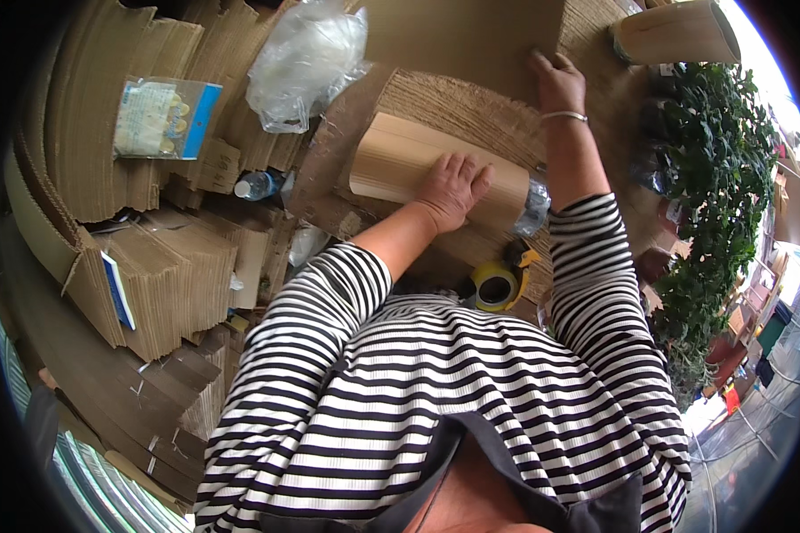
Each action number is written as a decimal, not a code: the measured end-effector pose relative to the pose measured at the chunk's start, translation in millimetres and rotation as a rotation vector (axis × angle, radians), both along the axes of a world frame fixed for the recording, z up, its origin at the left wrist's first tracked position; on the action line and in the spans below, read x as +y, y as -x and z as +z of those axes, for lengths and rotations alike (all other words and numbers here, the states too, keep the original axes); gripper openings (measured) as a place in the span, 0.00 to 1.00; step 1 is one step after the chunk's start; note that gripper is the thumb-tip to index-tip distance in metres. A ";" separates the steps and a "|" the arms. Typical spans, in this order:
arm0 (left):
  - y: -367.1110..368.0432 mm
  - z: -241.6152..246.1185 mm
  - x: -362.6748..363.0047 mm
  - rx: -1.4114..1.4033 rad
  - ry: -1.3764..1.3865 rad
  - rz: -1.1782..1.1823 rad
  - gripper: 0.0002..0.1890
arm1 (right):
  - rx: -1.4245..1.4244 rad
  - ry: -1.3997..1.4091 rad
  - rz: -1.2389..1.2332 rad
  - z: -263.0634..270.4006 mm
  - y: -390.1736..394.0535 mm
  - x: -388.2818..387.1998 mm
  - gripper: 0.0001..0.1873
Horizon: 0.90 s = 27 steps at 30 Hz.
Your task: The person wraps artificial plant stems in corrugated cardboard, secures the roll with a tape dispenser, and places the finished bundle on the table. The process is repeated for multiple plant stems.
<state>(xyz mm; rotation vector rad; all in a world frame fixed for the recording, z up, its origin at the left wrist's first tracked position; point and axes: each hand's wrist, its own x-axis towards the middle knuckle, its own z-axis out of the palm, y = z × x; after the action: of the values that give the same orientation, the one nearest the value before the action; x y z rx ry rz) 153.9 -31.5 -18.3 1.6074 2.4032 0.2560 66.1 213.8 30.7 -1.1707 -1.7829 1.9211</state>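
Observation:
My left hand (455,190) lies palm down on a tan cylinder (387,156), its fingers slightly spread over the curved surface. Crumpled clear plastic (535,208) shows at the cylinder's right end. Farther up and right, my right hand (560,83) grips the lower right edge of a large brown cardboard sheet (463,40), thumb on top; the fingers beneath are mostly hidden. Between the sheet and the cylinder shows a rough wood-grained surface (433,93). A yellow tape dispenser with a tape roll (496,286) sits near my body, below the cylinder.
Stacks of cardboard (167,266) fill the left side. A packet with a blue edge (167,118) lies on them, near a plastic bottle (257,185). A clear plastic bag (307,66) is at upper left. Another tan cylinder (677,33) and a leafy plant (713,173) stand at right.

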 end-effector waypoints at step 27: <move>56.4 19.7 60.5 -0.671 0.524 -0.168 0.36 | -0.571 -0.993 0.860 13.8 -242.6 -103.5 0.51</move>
<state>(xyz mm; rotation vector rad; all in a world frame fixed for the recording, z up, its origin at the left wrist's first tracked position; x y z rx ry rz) 97.5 29.0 1.4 1.2142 1.6399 0.0952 308.7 110.3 44.5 -0.6013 -3.3119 0.5777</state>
